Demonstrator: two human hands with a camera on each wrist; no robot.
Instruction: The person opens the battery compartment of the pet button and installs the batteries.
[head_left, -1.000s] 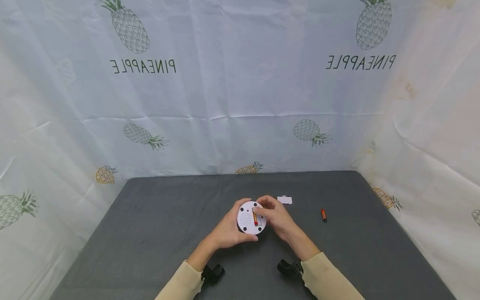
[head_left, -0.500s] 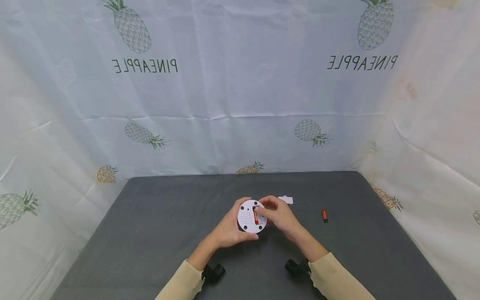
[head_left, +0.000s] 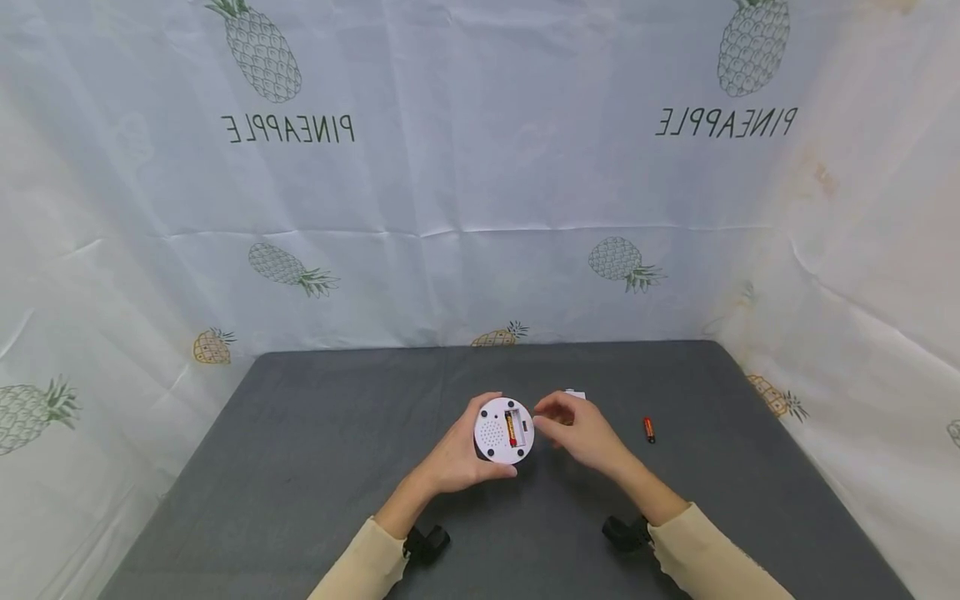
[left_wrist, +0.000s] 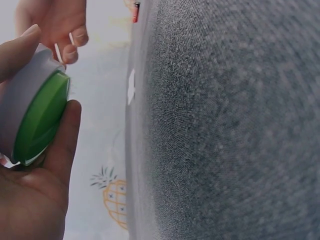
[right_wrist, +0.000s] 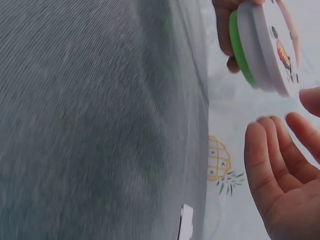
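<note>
My left hand (head_left: 453, 460) grips a round white device (head_left: 491, 433) by its edge, its underside turned up toward the head camera. That underside has dark feet, speaker holes and an uncovered battery compartment. One red-and-gold battery (head_left: 511, 428) lies in the compartment, with an empty slot to its right. The left wrist view shows the device's green face (left_wrist: 42, 120) turned toward the left fingers. Just right of the device, my right hand (head_left: 588, 433) is held with loosely bent fingers, nothing between them. In the right wrist view its fingertips stand apart from the device's rim.
A second battery (head_left: 648, 430) lies on the dark grey table (head_left: 337, 467) to the right. Partly hidden behind the right hand is a small white battery cover (head_left: 576, 393). A pineapple-print cloth (head_left: 480, 167) hangs behind the table and along both sides.
My right hand has drawn back to the right, off the battery in the compartment, and now overlaps the white cover. The left hand holds the device almost still.
</note>
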